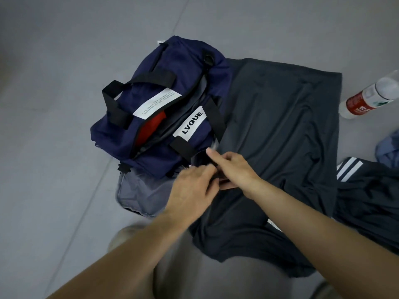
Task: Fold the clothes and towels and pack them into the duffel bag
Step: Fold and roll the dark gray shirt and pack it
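Observation:
A navy duffel bag (164,108) with black handles and a white LVQUE label lies on the grey floor, its zip partly open with something red (149,130) showing inside. A dark grey shirt (280,130) is spread out to its right. My left hand (192,190) and my right hand (233,169) meet at the shirt's near left edge, next to the bag's end. Both pinch the dark fabric there. A small dark object lies half hidden under my fingers.
Dark trousers with white stripes (367,190) lie at the right. A blue cloth (388,149) peeks in at the right edge. A plastic bottle with a red label (369,96) lies on the floor beyond the shirt. A grey mesh pouch (138,195) sticks out below the bag.

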Tool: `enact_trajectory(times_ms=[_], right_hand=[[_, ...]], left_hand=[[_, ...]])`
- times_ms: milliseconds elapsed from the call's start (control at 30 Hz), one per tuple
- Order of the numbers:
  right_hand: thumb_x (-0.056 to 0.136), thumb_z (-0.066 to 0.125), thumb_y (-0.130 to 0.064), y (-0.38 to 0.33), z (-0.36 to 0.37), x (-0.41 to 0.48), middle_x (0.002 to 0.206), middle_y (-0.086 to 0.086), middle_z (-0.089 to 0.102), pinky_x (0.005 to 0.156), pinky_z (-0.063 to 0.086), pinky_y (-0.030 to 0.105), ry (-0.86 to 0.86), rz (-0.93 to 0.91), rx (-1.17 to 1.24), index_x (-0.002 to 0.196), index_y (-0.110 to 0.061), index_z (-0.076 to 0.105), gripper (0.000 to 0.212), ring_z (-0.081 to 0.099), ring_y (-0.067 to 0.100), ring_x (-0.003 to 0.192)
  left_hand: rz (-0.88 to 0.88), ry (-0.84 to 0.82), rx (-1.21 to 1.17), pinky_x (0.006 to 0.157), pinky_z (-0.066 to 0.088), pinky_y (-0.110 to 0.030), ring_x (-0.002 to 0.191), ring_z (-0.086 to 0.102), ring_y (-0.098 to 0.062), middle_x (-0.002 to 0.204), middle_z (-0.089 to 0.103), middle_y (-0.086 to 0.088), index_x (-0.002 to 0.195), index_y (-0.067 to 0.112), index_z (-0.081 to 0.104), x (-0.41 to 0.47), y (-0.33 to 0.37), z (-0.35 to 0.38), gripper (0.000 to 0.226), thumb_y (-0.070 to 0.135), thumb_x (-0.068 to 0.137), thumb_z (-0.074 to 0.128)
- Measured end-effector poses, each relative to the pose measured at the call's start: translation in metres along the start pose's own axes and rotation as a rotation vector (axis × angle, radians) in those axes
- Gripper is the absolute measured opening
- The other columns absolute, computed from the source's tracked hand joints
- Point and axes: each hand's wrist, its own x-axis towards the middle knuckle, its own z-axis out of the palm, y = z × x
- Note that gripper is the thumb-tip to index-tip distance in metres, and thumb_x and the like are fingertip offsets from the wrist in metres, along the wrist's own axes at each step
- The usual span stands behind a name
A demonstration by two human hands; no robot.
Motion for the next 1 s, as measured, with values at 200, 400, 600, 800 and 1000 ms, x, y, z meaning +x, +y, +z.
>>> enact_trajectory(times_ms=[200, 400, 600, 800, 1000], right_hand=[[0.076, 0.077, -0.061, 0.015, -0.043, -0.024, 0.071, -0.001, 0.065, 0.056, 0.052, 0.028, -0.277, 0.053, -0.041, 0.091, -0.015, 0.068, 0.049, 0.066, 0.012, 0.065], [0.063, 0.074, -0.076, 0.035, -0.052, -0.037, 0.085, 0.002, 0.075, 0.083, 0.057, 0.035, -0.235, -0.052, -0.289, 0.090, -0.013, 0.068, 0.068, 0.072, 0.017, 0.085], [0.096, 0.060, -0.035, 0.083, -0.066, -0.023, 0.072, -0.006, 0.061, 0.063, 0.045, 0.027, 0.122, -0.114, -0.422, 0.077, -0.024, 0.057, 0.023, 0.060, 0.013, 0.072], [0.100, 0.050, -0.029, 0.116, -0.087, -0.024, 0.094, -0.007, 0.067, 0.071, 0.039, 0.026, 0.417, -0.161, -0.431, 0.110, -0.024, 0.060, 0.014, 0.061, 0.012, 0.082], [0.090, 0.054, -0.063, 0.136, -0.055, -0.038, 0.120, -0.003, 0.052, 0.087, 0.053, 0.039, 0.370, -0.396, -0.825, 0.131, -0.022, 0.049, 0.058, 0.052, 0.019, 0.107]], left_hand=[[0.218, -0.109, 0.119, 0.072, 0.040, -0.035, 0.068, 0.056, -0.018, 0.082, 0.061, 0.005, 0.105, 0.026, 0.069, -0.015, 0.047, 0.026, 0.017, 0.029, 0.089, 0.067], [0.203, -0.547, 0.343, 0.107, 0.036, -0.045, 0.121, 0.051, -0.032, 0.141, 0.048, -0.011, 0.149, 0.012, 0.036, -0.028, 0.092, 0.051, 0.080, 0.016, 0.080, 0.076], [0.345, -0.548, 0.289, 0.081, 0.053, -0.033, 0.082, 0.063, -0.018, 0.099, 0.068, 0.003, 0.131, 0.017, 0.062, -0.054, 0.107, 0.072, 0.074, 0.027, 0.062, 0.087], [0.240, -0.193, 0.081, 0.074, 0.050, -0.031, 0.084, 0.054, -0.016, 0.101, 0.058, 0.007, 0.114, 0.025, 0.052, -0.053, 0.070, 0.067, 0.024, 0.023, 0.090, 0.049], [0.139, -0.404, 0.220, 0.119, 0.033, -0.043, 0.148, 0.031, -0.029, 0.161, 0.029, -0.009, 0.157, 0.019, 0.029, -0.087, 0.009, 0.082, 0.071, 0.025, 0.094, 0.061]])
